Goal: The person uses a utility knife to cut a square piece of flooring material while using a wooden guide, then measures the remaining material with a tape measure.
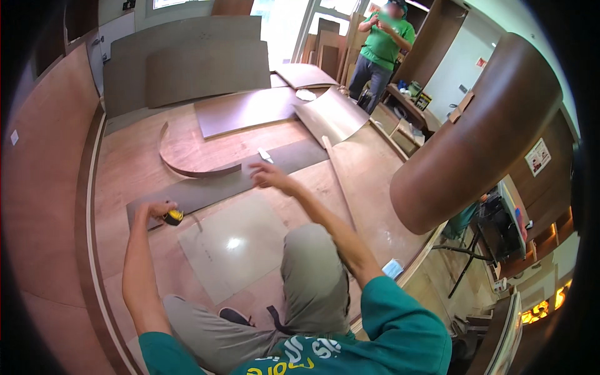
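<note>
In my left hand (161, 211) is a yellow and black tape measure (173, 217), held near the left end of a long dark board (194, 195). A short strip beside the tape measure is too blurred to make out. My right hand (270, 176) reaches over the middle of that board, its fingers stretched apart with nothing seen in them. Just beyond the fingers lies a small white object (265, 155) whose kind I cannot tell. A curved brown strip (194, 173) rests at the board's far edge. Nearer me, a pale square sheet (232, 244) lies flat on the wooden surface.
Dark panels (206, 72) lean at the back, near a shiny brown sheet (250, 112). A wooden batten (339, 181) lies to the right. A large brown curved panel (481, 137) stands at the right edge. A person in green (382, 47) stands at the far right.
</note>
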The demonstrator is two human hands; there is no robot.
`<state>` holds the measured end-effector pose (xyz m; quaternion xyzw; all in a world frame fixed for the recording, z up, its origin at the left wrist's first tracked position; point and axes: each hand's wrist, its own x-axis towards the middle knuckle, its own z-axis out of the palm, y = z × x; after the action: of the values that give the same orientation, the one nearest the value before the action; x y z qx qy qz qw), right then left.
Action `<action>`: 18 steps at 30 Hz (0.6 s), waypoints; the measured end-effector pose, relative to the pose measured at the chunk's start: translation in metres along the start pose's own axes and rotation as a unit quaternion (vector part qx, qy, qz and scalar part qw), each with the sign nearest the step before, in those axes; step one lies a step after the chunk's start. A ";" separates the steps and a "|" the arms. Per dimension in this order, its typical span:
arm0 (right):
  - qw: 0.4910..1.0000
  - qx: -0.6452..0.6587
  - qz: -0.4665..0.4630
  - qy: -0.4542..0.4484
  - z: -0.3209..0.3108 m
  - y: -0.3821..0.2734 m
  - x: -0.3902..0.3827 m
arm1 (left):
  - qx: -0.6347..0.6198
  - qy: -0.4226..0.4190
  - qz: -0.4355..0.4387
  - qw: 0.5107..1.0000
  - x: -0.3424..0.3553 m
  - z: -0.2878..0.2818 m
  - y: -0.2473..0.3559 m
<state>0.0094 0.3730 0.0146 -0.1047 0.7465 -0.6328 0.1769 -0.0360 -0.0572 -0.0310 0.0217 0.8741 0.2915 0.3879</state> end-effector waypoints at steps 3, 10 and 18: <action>0.996 -0.001 0.016 0.087 -0.056 -0.003 -0.042 | -0.066 0.084 0.079 0.991 -0.038 -0.021 -0.011; 0.846 0.192 -0.086 0.489 -0.342 0.066 -0.235 | -0.360 0.378 0.092 0.848 -0.145 0.042 -0.180; 0.692 0.228 -0.206 0.653 -0.446 -0.045 -0.165 | -0.613 0.658 -0.152 0.410 -0.326 0.368 -0.312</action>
<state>-0.0196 0.8329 0.1412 0.2267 0.4663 -0.7133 -0.4715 0.5045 -0.2202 -0.1729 -0.5537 0.4380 0.6104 -0.3591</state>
